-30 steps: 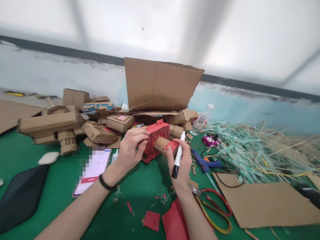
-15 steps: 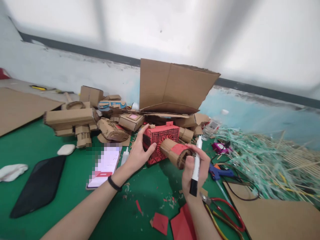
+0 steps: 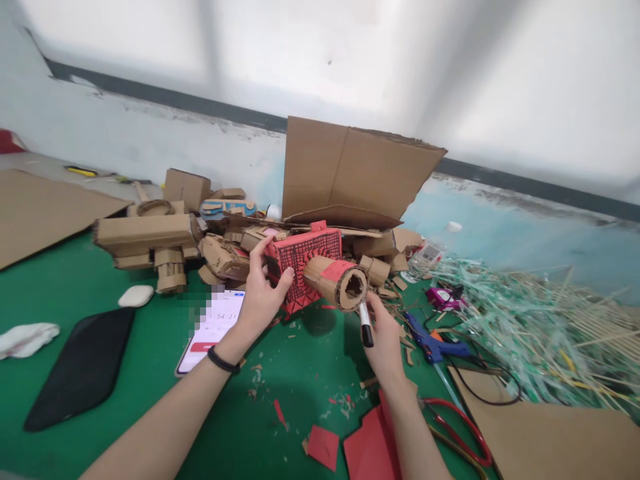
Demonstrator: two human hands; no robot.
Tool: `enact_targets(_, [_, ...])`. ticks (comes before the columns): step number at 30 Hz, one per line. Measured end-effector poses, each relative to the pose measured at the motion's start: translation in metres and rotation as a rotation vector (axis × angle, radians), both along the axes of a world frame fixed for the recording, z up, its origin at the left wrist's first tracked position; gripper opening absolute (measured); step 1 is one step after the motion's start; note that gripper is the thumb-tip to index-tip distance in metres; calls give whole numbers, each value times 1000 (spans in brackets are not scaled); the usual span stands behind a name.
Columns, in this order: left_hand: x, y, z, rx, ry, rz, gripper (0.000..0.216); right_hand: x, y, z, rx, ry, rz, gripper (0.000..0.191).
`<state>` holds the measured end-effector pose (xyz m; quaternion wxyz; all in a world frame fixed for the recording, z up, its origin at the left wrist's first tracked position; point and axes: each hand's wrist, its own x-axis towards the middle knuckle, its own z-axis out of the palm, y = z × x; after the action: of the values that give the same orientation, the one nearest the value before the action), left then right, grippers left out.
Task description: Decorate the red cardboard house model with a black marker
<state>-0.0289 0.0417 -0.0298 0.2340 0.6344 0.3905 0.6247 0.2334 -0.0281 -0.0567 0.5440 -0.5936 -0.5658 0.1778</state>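
My left hand (image 3: 261,293) grips the left side of a red, black-patterned cardboard box model (image 3: 304,265) and holds it tilted just above the green table (image 3: 150,347). A cardboard tube (image 3: 336,282) with a red band sticks out of the model's front, its open end facing me. My right hand (image 3: 384,337) is closed on a black-and-white marker (image 3: 365,325), whose upper end points up under the tube's mouth.
A phone (image 3: 213,327) with a lit screen lies left of my left wrist. Cardboard models (image 3: 145,237) and a folded cardboard sheet (image 3: 350,170) pile up behind. A blue glue gun (image 3: 431,341), red-handled scissors (image 3: 457,437), red paper scraps (image 3: 367,447), a black pouch (image 3: 80,367) and plastic strips (image 3: 540,320) lie around.
The red model has been lifted and turned so the tube's open end faces me. My right hand has dropped below the tube and swung the marker up under its mouth.
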Motion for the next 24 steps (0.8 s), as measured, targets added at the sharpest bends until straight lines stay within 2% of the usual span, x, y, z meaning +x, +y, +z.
enact_targets(3, [2,0,-2,56,76,39,75,0,0,2,30,97,-3,42])
enact_targets(6, [5,-1,-6,78,134,29,80,1,-1,10,104,241,-67,49])
enact_targets(11, [8,-4,-8,32,318,-157,102,1,-7,33,330,374,-302,46])
enact_targets(13, [7,-7,1,74,401,-176,112,-4,-12,43,433,377,-370,42])
enact_targets(15, [6,-14,15,217,453,-126,114,-11,-16,52,529,364,-390,37])
enact_targets(17, [8,-29,33,421,483,-60,104,-21,-22,59,601,342,-342,31])
enact_targets(19, [13,-52,49,504,496,-22,80,-33,-29,63,639,317,-249,25])
enact_targets(21, [20,-80,58,409,529,-129,61,-47,-39,66,663,283,-150,23])
enact_targets(24, [30,-118,59,-57,513,-372,45,-64,-56,75,668,171,53,32])
